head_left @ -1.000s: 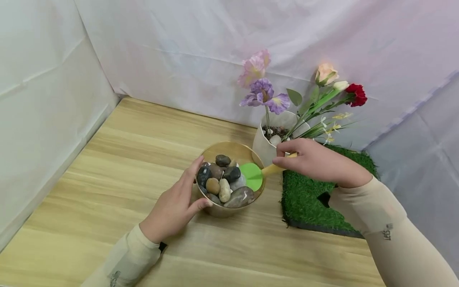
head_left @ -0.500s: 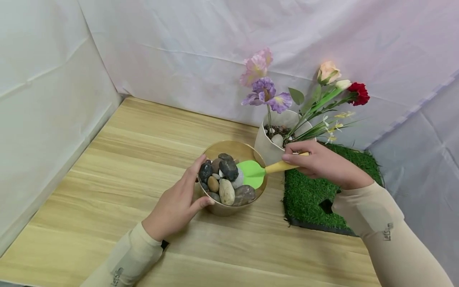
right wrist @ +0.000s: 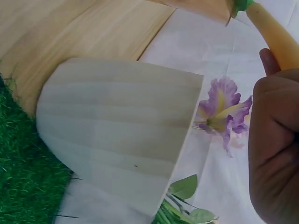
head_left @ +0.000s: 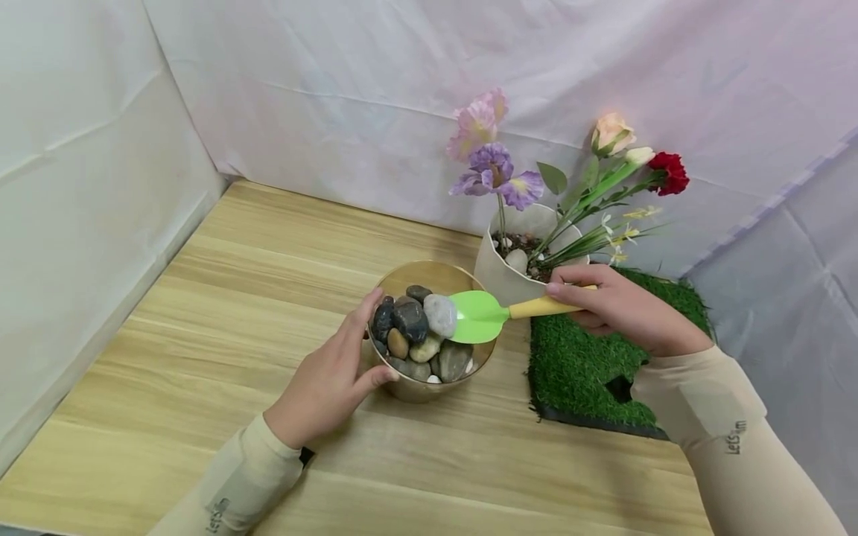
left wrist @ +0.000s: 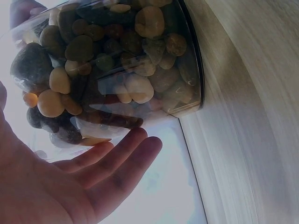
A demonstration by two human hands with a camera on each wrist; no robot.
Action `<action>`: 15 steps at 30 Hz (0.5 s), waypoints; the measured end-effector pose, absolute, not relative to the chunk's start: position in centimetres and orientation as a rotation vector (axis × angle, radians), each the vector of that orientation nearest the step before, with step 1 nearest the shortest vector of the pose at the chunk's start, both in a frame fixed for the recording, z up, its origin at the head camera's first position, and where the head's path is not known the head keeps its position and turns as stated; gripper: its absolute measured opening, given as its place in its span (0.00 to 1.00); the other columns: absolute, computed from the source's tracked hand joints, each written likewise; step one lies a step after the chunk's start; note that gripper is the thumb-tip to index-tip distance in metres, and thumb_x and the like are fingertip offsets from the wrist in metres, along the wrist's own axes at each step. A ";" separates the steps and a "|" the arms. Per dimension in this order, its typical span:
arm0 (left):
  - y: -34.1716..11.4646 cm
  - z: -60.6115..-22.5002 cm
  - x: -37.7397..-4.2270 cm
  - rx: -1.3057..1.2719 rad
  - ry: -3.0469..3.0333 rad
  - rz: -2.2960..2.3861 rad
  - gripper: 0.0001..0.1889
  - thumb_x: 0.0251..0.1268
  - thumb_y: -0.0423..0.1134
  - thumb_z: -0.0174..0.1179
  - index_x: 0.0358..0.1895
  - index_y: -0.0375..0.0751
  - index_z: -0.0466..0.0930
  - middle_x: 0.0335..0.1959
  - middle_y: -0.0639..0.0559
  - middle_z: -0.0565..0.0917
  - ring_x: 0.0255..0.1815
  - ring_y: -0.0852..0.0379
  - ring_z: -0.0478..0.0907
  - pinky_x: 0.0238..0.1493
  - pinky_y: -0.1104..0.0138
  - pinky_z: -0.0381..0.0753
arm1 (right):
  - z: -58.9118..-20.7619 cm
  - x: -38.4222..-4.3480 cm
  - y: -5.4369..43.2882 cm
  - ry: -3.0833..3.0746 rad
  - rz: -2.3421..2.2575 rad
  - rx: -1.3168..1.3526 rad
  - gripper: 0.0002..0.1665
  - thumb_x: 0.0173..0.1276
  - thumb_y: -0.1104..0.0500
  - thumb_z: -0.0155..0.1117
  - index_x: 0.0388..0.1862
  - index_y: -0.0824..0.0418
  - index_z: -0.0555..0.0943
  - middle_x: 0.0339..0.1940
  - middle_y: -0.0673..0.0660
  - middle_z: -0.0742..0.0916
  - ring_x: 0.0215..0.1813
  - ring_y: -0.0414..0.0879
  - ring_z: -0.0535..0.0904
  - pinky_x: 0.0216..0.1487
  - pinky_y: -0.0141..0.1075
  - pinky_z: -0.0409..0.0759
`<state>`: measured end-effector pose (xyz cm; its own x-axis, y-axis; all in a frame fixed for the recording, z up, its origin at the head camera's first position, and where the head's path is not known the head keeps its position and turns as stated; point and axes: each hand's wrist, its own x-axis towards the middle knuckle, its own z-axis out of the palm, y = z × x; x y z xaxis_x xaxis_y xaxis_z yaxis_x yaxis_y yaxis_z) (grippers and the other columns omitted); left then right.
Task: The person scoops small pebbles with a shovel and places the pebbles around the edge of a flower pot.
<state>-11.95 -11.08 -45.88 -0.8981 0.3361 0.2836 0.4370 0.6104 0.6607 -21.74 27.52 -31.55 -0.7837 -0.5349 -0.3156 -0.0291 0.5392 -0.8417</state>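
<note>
A clear amber bowl full of smooth stones stands on the wooden table. My left hand holds its left side, thumb near the front of the rim and fingers along the far side. In the left wrist view, several fingers lie beside the see-through wall. My right hand grips the yellow handle of a small green trowel. The trowel's blade lies over the right part of the bowl, its tip at a pale grey stone on top of the pile.
Behind the bowl, a white pot holds soil, pebbles and artificial flowers. A green turf mat lies to the right, beneath my right hand. White cloth encloses the table.
The trowel has come up out of the stones, its handle shifting right with my right hand. The pale stone now sits higher at its tip, and neighbouring stones have rolled about. My left hand stays put.
</note>
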 end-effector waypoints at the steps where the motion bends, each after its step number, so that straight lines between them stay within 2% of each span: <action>1: -11.1 -45.9 -12.0 -0.651 -2.698 -1.159 0.53 0.72 0.80 0.38 0.91 0.56 0.37 0.89 0.46 0.53 0.76 0.32 0.71 0.48 0.39 0.86 | -31.7 -21.8 27.5 2.220 -1.210 -0.456 0.24 0.90 0.48 0.55 0.37 0.65 0.77 0.20 0.53 0.65 0.18 0.49 0.51 0.17 0.41 0.58; 9: -11.2 -45.9 -12.0 -0.646 -2.704 -1.154 0.54 0.71 0.80 0.38 0.91 0.54 0.37 0.89 0.45 0.53 0.78 0.32 0.68 0.53 0.37 0.84 | -33.3 -21.9 27.1 2.148 -1.292 -0.465 0.25 0.90 0.47 0.54 0.36 0.65 0.74 0.21 0.53 0.64 0.19 0.49 0.52 0.19 0.41 0.57; 15: -11.1 -45.9 -12.0 -0.646 -2.707 -1.152 0.54 0.71 0.80 0.38 0.91 0.55 0.37 0.89 0.44 0.54 0.78 0.33 0.69 0.52 0.37 0.84 | -33.6 -21.2 27.6 2.130 -1.359 -0.437 0.24 0.91 0.48 0.54 0.38 0.65 0.73 0.20 0.54 0.63 0.18 0.50 0.52 0.19 0.45 0.56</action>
